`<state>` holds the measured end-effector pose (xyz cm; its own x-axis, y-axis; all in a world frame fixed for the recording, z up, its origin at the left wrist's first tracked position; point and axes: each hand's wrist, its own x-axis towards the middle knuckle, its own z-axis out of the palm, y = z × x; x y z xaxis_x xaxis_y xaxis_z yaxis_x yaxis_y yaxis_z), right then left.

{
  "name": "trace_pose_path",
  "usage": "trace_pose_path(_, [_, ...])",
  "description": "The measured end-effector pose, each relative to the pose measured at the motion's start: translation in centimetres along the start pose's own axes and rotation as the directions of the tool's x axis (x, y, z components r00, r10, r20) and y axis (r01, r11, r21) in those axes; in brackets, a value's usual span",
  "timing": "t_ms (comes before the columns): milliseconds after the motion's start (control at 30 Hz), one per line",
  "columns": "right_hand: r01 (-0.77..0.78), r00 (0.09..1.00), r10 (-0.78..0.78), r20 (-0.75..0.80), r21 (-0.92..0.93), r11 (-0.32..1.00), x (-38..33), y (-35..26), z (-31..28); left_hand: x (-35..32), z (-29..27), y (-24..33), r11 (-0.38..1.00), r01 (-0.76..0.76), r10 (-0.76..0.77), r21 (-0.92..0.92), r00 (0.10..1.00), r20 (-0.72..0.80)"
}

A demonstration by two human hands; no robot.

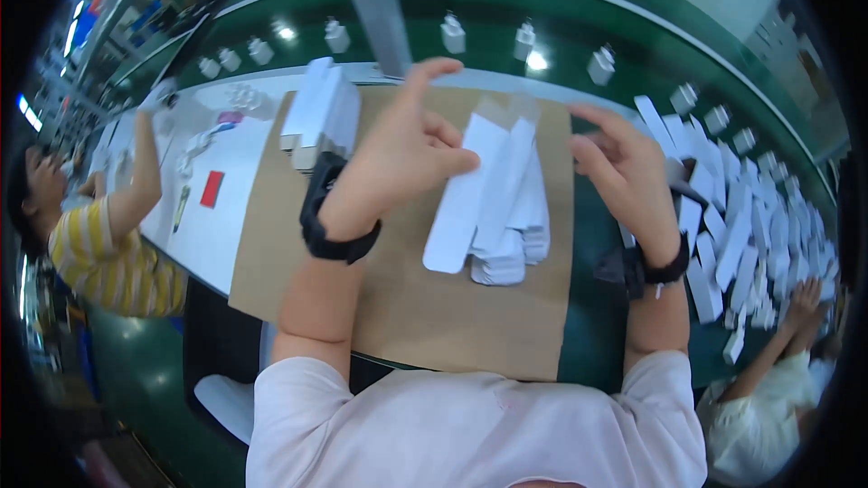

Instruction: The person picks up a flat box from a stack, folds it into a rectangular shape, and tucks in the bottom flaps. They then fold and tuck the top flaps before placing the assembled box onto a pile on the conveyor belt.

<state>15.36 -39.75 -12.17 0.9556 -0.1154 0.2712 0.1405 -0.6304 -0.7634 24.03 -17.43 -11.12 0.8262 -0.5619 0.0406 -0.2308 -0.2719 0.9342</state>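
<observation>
Your left hand [402,149] & right hand [628,181] hovered w/ grip wide, holding nothing. White flat cartons [493,203] lay between them mid-worktop on brown cardboard sheet [407,307], long axis toward far edge; left hand nearer.

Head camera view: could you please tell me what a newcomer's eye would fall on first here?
First, the person's two raised hands, left hand and right hand, above a stack of flat white cardboard blanks on a brown cardboard sheet. To the right lies a heap of white folded boxes, and small white charger plugs stand in a row on the green conveyor belt behind.
</observation>
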Motion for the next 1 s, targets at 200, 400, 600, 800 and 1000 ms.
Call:
trace_pose_path(200, [0.077, 0.994, -0.088, 0.057, 0.171, 0.982, -0.6, -1.3, 1.9, -1.6, 3.2, 1.5, 0.977, -0.210, 0.205, -0.032, 0.972, -0.116])
trace_pose_path(400, [0.243, 0.966, -0.187, -0.180, 0.375, 0.895, -1.2, -0.6, 2.0, -1.8, 5.3, 0.9, 0.900, -0.428, 0.436, 0.087, 0.892, -0.119])
trace_pose_path(600, [0.011, 0.999, -0.024, 0.025, 0.410, 0.912, -1.7, -0.3, 1.2, -0.8, 6.5, -0.1, 0.900, -0.361, 0.392, -0.242, 0.915, 0.093])
trace_pose_path(800, [0.165, 0.975, -0.024, -0.219, 0.652, 0.740, -1.3, -1.3, 2.9, -0.1, 6.7, -0.9, 0.866, -0.331, 0.388, -0.375, 0.918, 0.086])
trace_pose_path(1000, [0.004, 0.990, -0.115, 0.085, 0.791, 0.612, -1.3, 0.9, 2.6, -0.7, 6.9, -0.5, 0.835, -0.227, 0.352, -0.502, 0.921, 0.169])
